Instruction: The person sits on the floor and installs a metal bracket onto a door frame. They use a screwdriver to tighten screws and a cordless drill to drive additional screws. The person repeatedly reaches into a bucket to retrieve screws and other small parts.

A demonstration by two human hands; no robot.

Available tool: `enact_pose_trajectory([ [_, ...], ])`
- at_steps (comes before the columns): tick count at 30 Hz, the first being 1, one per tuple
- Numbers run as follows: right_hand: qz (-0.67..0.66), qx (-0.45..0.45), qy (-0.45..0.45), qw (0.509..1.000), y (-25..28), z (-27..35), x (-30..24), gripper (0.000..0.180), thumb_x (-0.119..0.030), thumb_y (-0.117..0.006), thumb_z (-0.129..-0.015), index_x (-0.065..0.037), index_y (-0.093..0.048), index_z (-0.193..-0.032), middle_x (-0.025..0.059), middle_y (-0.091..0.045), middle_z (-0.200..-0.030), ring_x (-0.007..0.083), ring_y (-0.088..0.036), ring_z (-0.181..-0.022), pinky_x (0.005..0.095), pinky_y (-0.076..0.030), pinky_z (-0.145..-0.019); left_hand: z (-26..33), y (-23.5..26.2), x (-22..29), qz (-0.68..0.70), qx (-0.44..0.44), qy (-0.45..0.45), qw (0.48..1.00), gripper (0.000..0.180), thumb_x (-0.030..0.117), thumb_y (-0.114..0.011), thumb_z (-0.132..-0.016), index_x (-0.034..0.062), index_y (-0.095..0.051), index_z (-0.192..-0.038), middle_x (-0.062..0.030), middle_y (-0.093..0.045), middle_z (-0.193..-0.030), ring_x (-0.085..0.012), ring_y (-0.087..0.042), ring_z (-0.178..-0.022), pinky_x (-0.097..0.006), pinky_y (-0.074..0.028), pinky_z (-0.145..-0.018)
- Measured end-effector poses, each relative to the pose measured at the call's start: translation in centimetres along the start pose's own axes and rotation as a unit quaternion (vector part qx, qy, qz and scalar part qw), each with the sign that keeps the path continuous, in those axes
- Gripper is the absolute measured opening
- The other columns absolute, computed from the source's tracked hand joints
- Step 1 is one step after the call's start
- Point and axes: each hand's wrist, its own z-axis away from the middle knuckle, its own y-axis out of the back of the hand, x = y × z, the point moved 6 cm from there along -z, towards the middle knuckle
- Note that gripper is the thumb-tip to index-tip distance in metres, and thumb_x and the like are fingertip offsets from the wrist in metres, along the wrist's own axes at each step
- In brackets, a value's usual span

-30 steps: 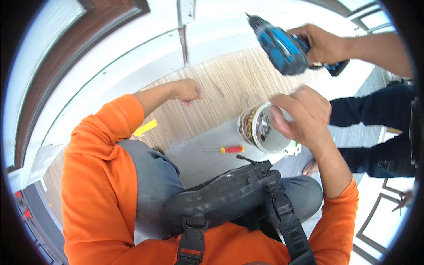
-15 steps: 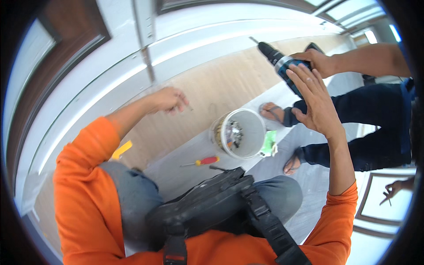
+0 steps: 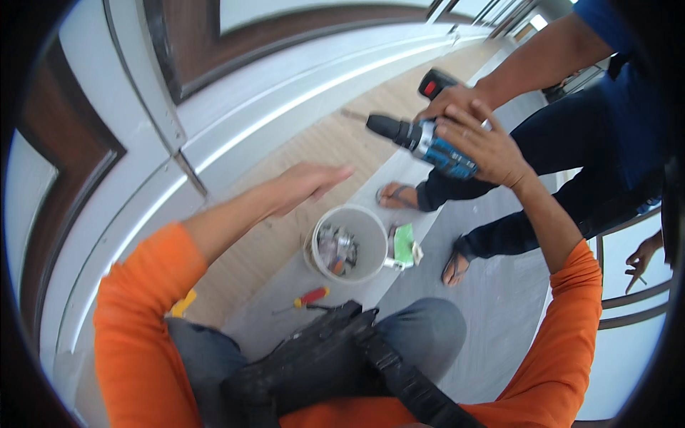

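Right hand (image 3: 485, 146) on blue drill (image 3: 428, 143)

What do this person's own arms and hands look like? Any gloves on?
No gloves: both the left hand and the right hand are bare, with no watch or rings that can be made out. Each arm wears a bright orange sleeve, plain and unmarked, pushed up so that the forearms are uncovered.

I see one package: a small green packet (image 3: 404, 243) lying flat on the floor (image 3: 499, 314), just beside the white bucket (image 3: 371, 228). No signs or screens.
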Motion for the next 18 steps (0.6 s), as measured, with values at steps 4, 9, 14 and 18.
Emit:
enact_pose_trajectory([
  [4,0.001,0.036,-0.001,0.999,1.8,-1.3,-2.6,0.087,-0.025,-0.083,-0.075,-0.019,-0.046,-0.153,0.0005,-0.058,-0.149,0.0189,-0.038,-0.151,0.0489,-0.019,-0.129,-5.6,-3.5,5.7,0.219,0.104,-0.163,0.956,0.061,0.070,-0.068,-0.087,0.0144,-0.054,-0.065,0.0023,-0.045,-0.059,-0.0117,-0.041,-0.058,-0.032,-0.031,-0.059],
  [9,0.000,0.141,-0.006,0.990,5.3,-5.7,-7.6,0.079,-0.023,-0.086,-0.074,-0.009,-0.054,-0.144,0.0133,-0.062,-0.141,0.0301,-0.055,-0.136,0.0503,-0.031,-0.122,-0.7,0.1,9.1,0.297,0.222,-0.155,0.916,0.041,0.054,-0.068,-0.087,0.0208,-0.053,-0.069,0.0021,-0.051,-0.063,-0.0110,-0.042,-0.053,-0.028,-0.030,-0.047],
  [14,-0.045,0.228,-0.084,0.969,7.2,-8.0,-12.5,0.087,-0.029,-0.091,-0.072,0.000,-0.050,-0.143,0.0163,-0.067,-0.131,0.0331,-0.059,-0.132,0.0572,-0.024,-0.123,6.9,2.6,10.6,0.254,0.177,-0.202,0.929,0.033,0.047,-0.064,-0.092,0.0224,-0.057,-0.071,0.0056,-0.054,-0.055,-0.0051,-0.039,-0.042,-0.022,-0.023,-0.037],
  [18,-0.259,0.219,-0.185,0.922,5.0,-9.3,-14.7,0.092,-0.024,-0.091,-0.070,-0.005,-0.046,-0.148,0.0164,-0.064,-0.136,0.0335,-0.056,-0.135,0.0533,-0.028,-0.121,11.4,3.4,12.0,0.214,0.212,-0.178,0.937,0.027,0.040,-0.067,-0.091,0.0135,-0.065,-0.089,0.0000,-0.066,-0.074,-0.0108,-0.063,-0.063,-0.026,-0.049,-0.059],
])
